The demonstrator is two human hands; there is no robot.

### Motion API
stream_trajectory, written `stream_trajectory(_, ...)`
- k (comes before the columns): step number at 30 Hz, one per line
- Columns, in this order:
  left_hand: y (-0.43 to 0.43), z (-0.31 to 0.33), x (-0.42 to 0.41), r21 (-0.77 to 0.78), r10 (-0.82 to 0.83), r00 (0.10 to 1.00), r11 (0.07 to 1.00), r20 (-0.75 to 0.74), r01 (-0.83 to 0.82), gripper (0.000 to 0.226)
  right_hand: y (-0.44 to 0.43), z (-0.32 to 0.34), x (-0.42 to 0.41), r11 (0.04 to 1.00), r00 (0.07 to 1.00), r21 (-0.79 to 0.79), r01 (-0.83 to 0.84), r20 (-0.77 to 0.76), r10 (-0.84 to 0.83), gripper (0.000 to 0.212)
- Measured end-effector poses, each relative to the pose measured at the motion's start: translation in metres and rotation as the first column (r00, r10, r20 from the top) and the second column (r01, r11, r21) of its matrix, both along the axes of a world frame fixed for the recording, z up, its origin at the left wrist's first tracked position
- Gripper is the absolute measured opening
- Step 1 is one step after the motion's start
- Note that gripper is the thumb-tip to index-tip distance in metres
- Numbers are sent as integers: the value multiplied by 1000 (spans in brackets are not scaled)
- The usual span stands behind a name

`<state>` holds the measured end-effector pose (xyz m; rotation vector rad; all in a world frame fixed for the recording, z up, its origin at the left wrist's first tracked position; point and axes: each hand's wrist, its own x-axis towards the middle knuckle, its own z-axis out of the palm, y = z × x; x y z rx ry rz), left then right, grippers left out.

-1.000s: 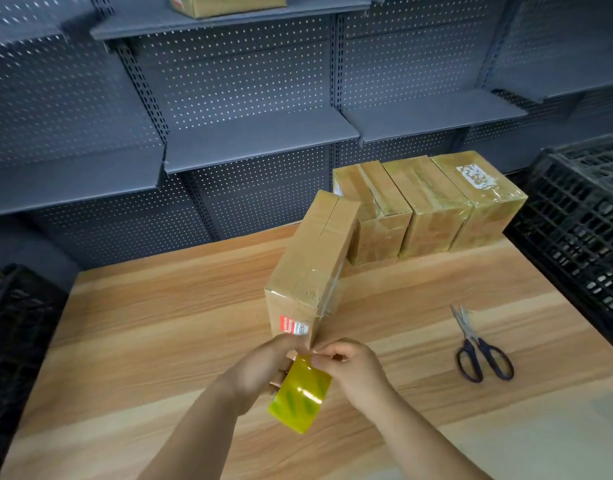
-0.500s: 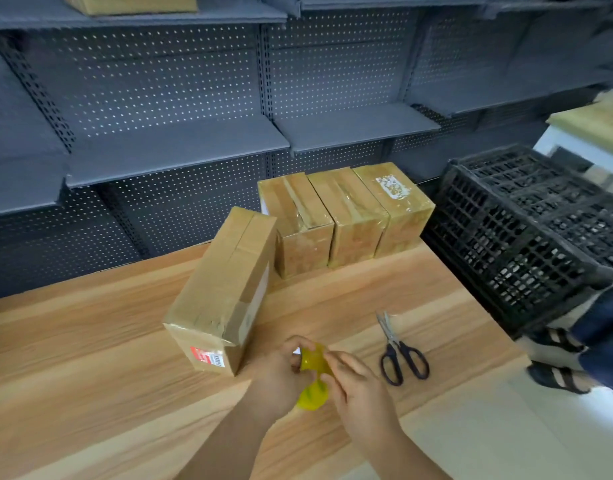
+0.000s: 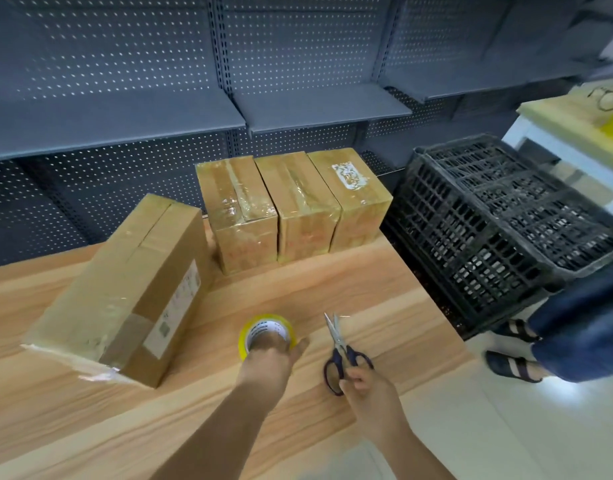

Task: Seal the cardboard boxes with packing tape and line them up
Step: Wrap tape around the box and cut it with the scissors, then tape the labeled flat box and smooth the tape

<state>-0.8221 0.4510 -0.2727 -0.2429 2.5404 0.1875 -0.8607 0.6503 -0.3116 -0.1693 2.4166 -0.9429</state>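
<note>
The left hand (image 3: pixel 268 362) grips the yellow tape roll (image 3: pixel 263 329) near the middle of the table (image 3: pixel 333 282), a little toward the near edge. Its fingers seem to go into the core and the thumb lies outside, probably so that the roll is steady for pulling tape.

The right hand (image 3: pixel 365 388) curls its fingers on the dark handles of the scissors (image 3: pixel 339 348). They lie just right of the roll, blades pointing to the far edge. Whether a finger is inside a loop I cannot tell. I judge the scissors are wanted for cutting the tape.

The large box (image 3: pixel 125 289) lies on the left part of the table, turned at an angle. A loose piece of tape shows at its near corner, so its sealing seems not finished.

Three sealed boxes (image 3: pixel 300 206) stand side by side, touching, at the far edge near the far right corner. This is the line the task asks for, and the large box is not yet in it. A black crate (image 3: pixel 499 230) stands beside the right edge.
</note>
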Motion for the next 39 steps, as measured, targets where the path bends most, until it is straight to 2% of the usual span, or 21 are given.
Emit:
stream_trajectory(2,0,-1,7,8,13,998,1000,-62,-13,74,-7,-1,0,998,999,-35,44,-23,-45,15)
stream_trajectory(3,0,3,14,18,27,995,1000,-98,-26,74,-11,-1,1,997,997,-60,58,-46,-61,14)
stream_trajectory(5,-2,16,33,90,95,971,993,-220,-77,66,-23,2,0,993,991,-97,62,-111,-73,31)
stream_trajectory(6,-6,24,44,147,132,935,985,-330,-88,60,-31,5,0,993,986,-105,50,-153,-66,33)
stream_trajectory(7,-10,35,54,211,157,870,976,-468,-63,53,-44,12,1,991,985,-125,44,-159,-64,31)
stream_trajectory(8,-15,48,65,267,176,765,964,-620,-5,44,-57,22,3,986,986,-162,38,-151,-63,27)
stream_trajectory(10,-34,79,88,288,195,488,950,-851,121,24,-90,45,10,954,992,-300,22,-111,-58,21)
stream_trajectory(12,-64,117,107,280,242,310,956,-919,84,12,-125,69,17,907,998,-420,-13,-58,-13,14)
stream_trajectory(14,-104,147,124,290,303,217,953,-928,-90,17,-158,92,27,883,995,-458,-101,-34,96,5)
stream_trajectory(15,-127,152,130,283,326,213,936,-921,-210,23,-173,101,32,876,991,-466,-124,-10,135,2)
stream_trajectory(16,-149,153,134,288,382,267,899,-885,-330,33,-187,106,38,867,986,-481,-132,23,163,8)
stream_trajectory(17,-167,152,138,288,457,381,859,-804,-423,48,-200,112,45,855,981,-507,-107,86,174,14)
stream_trajectory(19,-191,141,144,314,529,599,845,-601,-432,73,-225,121,56,818,942,-576,-4,272,196,23)
stream_trajectory(20,-196,133,147,354,526,657,850,-540,-389,72,-236,125,61,799,911,-600,47,354,212,28)
stream_trajectory(21,-196,127,150,383,523,676,849,-518,-364,62,-245,129,64,783,883,-615,92,414,222,32)
stream_trajectory(23,-192,117,159,381,545,630,838,-553,-390,47,-259,133,65,736,840,-656,166,485,243,45)
stream_trajectory(27,-184,111,170,319,575,582,812,-575,-488,60,-276,133,62,710,812,-693,121,481,331,61)
stream_trajectory(30,-192,114,168,259,570,613,812,-548,-523,61,-274,132,66,721,822,-693,15,418,386,43)
stream_trajectory(32,-194,116,164,166,490,674,857,-553,-487,74,-270,126,70,753,860,-658,-22,372,350,37)
stream_trajectory(35,-194,116,160,94,413,729,894,-546,-437,122,-265,118,75,766,908,-642,-31,302,290,26)
stream_trajectory(39,-187,112,155,55,367,758,914,-539,-403,129,-264,118,80,780,956,-619,-94,163,245,20)
